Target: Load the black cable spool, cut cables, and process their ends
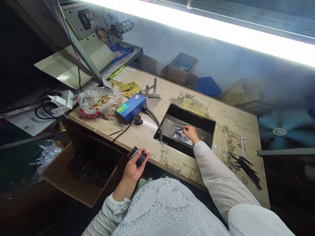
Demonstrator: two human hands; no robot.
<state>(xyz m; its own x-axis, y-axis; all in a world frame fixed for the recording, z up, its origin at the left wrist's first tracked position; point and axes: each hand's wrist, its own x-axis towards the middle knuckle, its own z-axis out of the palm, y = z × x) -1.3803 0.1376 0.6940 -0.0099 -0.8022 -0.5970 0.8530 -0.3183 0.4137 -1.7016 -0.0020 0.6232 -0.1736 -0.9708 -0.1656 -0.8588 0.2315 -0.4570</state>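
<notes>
Near the table's front edge, my left hand (134, 167) is wrapped round a bundle of short black sticks (138, 156), with a pale band across it. My right hand (190, 133) reaches into the rectangular recess in the table, its fingers pinched over a shiny metal plate (182, 135); a small dark piece seems to be at the fingertips, too small to name. A blue box (131, 106) sits to the left of the recess, and its flexible black tube (155, 120) bends to the recess's left edge. Beside the box stands a small round dark bundle (138, 119).
Loose black sticks (249, 172) lie on the table (231, 131) at right. Plastic-wrapped small parts (99, 101), a yellow cloth (130, 88) and metal squares (154, 91) lie left and behind. An open cardboard box (66, 183) stands below left; a fan (280, 131) is at far right.
</notes>
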